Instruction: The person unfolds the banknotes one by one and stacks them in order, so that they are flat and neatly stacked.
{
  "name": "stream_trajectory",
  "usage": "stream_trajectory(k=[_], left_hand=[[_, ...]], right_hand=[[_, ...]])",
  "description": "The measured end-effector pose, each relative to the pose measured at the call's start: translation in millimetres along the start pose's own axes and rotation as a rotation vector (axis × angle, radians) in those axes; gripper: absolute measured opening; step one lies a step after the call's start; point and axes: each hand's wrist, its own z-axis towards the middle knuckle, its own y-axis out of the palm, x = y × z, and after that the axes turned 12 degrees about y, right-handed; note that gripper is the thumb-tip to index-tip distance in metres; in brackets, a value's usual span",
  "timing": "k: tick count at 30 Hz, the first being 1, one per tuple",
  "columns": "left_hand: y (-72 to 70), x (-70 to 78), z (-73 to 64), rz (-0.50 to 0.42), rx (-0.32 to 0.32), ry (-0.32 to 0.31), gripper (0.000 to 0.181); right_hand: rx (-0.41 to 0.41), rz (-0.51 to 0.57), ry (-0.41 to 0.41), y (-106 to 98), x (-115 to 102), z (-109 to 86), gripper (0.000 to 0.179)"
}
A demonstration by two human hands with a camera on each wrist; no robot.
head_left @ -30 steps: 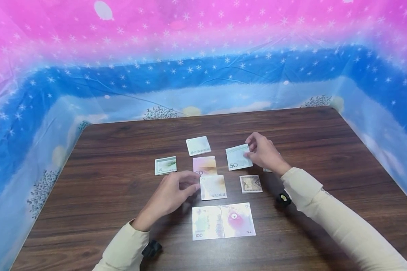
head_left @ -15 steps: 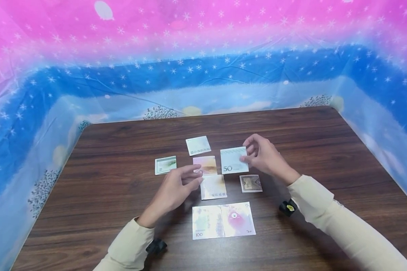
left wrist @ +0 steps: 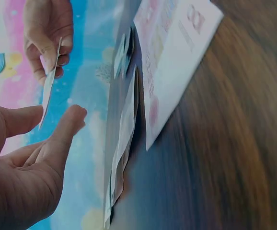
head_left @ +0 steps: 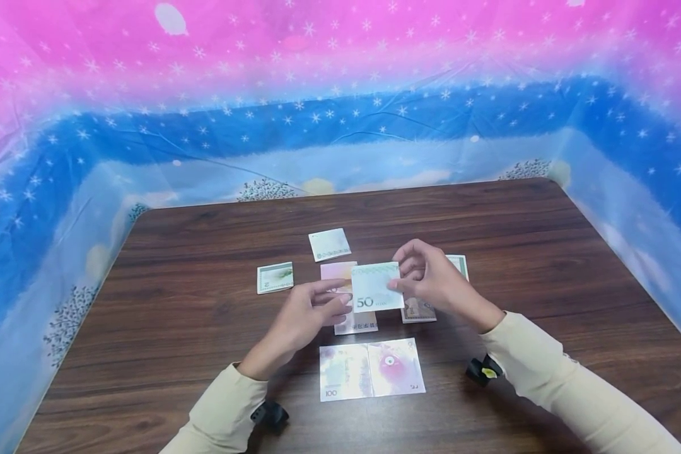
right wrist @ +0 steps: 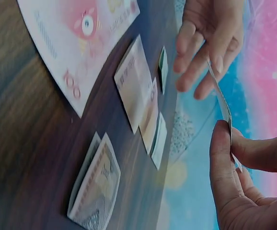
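A folded greenish banknote marked 50 (head_left: 373,289) is held up above the table. My right hand (head_left: 444,284) pinches its right edge between thumb and fingers, clear in the right wrist view. At its left edge, my left hand (head_left: 302,315) has thumb and fingers extended; the left wrist view shows thumb and forefinger apart on either side of that edge. Beneath, the raised note partly covers a pale folded banknote (head_left: 356,326) and an orange-pink one (head_left: 333,271). Close under the right hand lies a brown folded banknote (right wrist: 99,182).
A pink 100 banknote (head_left: 343,372) lies unfolded, with a centre crease, nearest the person. Further folded notes are a green one (head_left: 275,277) at left, a pale one (head_left: 329,244) at back, and one (head_left: 459,266) partly behind the right hand. All rest on a dark wooden table (head_left: 176,334).
My right hand has carried the 50 banknote leftward and nearer, over the middle notes. My left hand has shifted slightly right, to the note's left edge. A green note at right has come into view.
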Motion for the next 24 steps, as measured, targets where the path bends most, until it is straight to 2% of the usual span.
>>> stream_trajectory(k=[6, 14, 21, 24], left_hand=[[1.7, 2.5, 0.8, -0.096, -0.003, -0.041, 0.039], [3.3, 5.1, -0.1, -0.100, 0.035, -0.058, 0.036], [4.5, 7.3, -1.1, -0.139, 0.022, -0.031, 0.033], [5.6, 7.7, -1.1, -0.153, 0.016, -0.026, 0.034]], right_hand=[[-0.041, 0.063, -0.003, 8, 0, -4.4, 0.038], [-0.055, 0.173, 0.025, 16, 2, -5.0, 0.043], [-0.006, 0.124, 0.055, 21, 9, -6.7, 0.026], [0.002, 0.114, 0.061, 23, 11, -7.6, 0.024]])
